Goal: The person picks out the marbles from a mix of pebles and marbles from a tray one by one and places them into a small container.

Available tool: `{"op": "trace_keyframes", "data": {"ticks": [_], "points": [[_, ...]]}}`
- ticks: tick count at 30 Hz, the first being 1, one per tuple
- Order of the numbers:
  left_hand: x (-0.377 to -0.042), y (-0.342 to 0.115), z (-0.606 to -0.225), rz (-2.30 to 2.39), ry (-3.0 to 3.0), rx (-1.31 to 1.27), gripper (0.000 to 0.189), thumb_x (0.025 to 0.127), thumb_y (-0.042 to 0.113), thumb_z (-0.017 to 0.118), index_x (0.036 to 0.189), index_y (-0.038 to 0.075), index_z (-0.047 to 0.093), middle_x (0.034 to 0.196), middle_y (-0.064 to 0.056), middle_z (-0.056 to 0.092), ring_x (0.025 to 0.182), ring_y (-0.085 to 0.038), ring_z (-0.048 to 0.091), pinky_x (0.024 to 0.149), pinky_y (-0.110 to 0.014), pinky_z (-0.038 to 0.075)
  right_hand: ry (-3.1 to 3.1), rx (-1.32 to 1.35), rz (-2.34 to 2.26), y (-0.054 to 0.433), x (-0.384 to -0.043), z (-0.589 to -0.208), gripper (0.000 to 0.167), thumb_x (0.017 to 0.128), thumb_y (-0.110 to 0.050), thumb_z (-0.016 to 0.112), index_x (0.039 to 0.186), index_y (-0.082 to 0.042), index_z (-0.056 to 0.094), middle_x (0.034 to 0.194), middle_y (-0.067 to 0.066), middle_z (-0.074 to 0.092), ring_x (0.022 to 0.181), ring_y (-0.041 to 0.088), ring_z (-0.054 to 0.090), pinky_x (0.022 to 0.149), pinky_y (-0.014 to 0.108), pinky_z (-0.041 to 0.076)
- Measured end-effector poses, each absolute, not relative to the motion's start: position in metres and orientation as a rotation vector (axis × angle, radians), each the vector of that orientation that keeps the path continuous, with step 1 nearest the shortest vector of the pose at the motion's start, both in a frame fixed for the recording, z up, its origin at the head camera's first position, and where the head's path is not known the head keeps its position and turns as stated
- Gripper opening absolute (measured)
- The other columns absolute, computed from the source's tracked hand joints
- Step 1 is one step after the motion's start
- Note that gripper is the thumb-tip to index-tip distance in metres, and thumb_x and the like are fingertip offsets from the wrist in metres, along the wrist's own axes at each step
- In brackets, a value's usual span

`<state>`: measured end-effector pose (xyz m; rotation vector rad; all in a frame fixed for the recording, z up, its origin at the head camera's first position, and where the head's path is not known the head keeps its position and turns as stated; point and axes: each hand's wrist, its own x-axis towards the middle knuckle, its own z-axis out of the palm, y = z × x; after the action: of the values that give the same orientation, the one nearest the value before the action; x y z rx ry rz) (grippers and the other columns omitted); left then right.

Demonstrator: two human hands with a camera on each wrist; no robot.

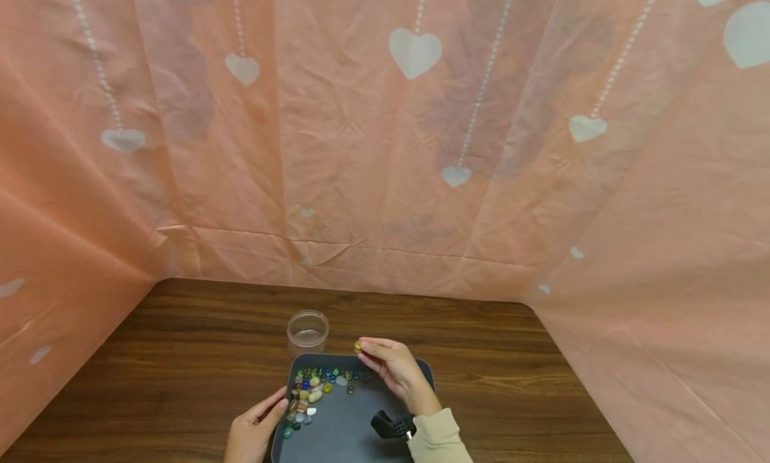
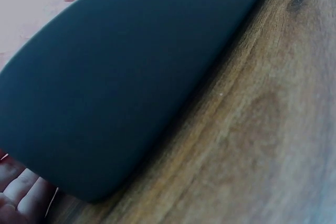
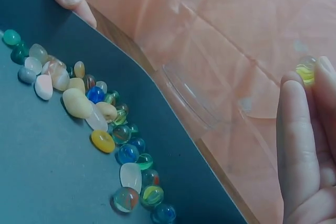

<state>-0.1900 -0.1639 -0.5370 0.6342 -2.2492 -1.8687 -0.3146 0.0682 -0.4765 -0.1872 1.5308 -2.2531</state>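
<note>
Right hand (image 1: pixel 394 368) pinches a yellow marble (image 1: pixel 357 345) at its fingertips, just short of the clear jar (image 1: pixel 308 331) (mouth up). Left hand (image 1: pixel 255 426) lies flat against the tray (image 1: pixel 351 429) edge. Risk: a light pinch lets the marble roll off.

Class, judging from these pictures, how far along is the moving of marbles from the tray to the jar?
Done: nothing visible; the clear jar looks empty. In hand: the right hand pinches a yellow marble near the jar, while the left hand touches the tray. Left: the marbles and stones on the tray.
</note>
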Motion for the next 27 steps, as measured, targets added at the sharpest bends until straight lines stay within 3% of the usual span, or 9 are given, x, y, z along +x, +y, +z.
{"op": "trace_keyframes", "data": {"ticks": [7, 11, 19, 22, 27], "points": [[-0.191, -0.164, -0.539, -1.882, -2.24, 0.638, 0.053, 0.088, 0.043, 0.074, 0.125, 0.005, 0.069, 0.125, -0.02, 0.067, 0.094, -0.011, 0.066, 0.067, -0.021, 0.055, 1.515, -0.191, -2.27, 0.063, -0.318, -0.469, 0.016, 0.096, 0.002, 0.06, 0.1, -0.003, 0.075, 0.089, 0.001, 0.075, 0.086, 0.01, 0.072, 0.084, 0.022, 0.057], [-0.191, -0.164, -0.539, -1.885, -2.234, 0.636, 0.053, 0.088, 0.042, 0.075, 0.125, 0.005, 0.069, 0.125, -0.021, 0.067, 0.093, -0.011, 0.066, 0.067, -0.021, 0.055, 1.519, -0.192, -2.288, 0.056, -0.323, -0.464, 0.018, 0.096, 0.002, 0.06, 0.11, 0.006, 0.07, 0.089, 0.001, 0.074, 0.086, 0.01, 0.072, 0.084, 0.022, 0.057], [-0.191, -0.165, -0.537, -1.886, -2.251, 0.664, 0.055, 0.087, 0.045, 0.075, 0.125, 0.006, 0.069, 0.122, -0.021, 0.068, 0.087, -0.011, 0.068, 0.066, -0.023, 0.056, 1.553, -0.182, -2.309, 0.041, -0.339, -0.462, 0.038, 0.097, 0.003, 0.058, 0.129, 0.021, 0.051, 0.091, 0.001, 0.073, 0.089, 0.01, 0.07, 0.087, 0.024, 0.057], [-0.191, -0.165, -0.537, -1.892, -2.252, 0.664, 0.057, 0.087, 0.047, 0.074, 0.125, 0.005, 0.069, 0.119, -0.022, 0.069, 0.084, -0.011, 0.069, 0.065, -0.024, 0.056, 1.606, -0.197, -2.314, 0.032, -0.346, -0.459, 0.039, 0.096, 0.004, 0.059, 0.129, 0.023, 0.05, 0.095, 0.004, 0.074, 0.089, 0.011, 0.07, 0.087, 0.026, 0.057], [-0.19, -0.165, -0.537, -1.879, -2.26, 0.666, 0.058, 0.087, 0.047, 0.074, 0.125, 0.004, 0.068, 0.115, -0.023, 0.071, 0.08, -0.012, 0.068, 0.064, -0.025, 0.056, 1.878, -0.261, -2.216, 0.013, -0.354, -0.451, 0.03, 0.091, 0.002, 0.068, 0.116, 0.018, 0.064, 0.104, 0.02, 0.075, 0.092, 0.02, 0.074, 0.088, 0.035, 0.058]]}}
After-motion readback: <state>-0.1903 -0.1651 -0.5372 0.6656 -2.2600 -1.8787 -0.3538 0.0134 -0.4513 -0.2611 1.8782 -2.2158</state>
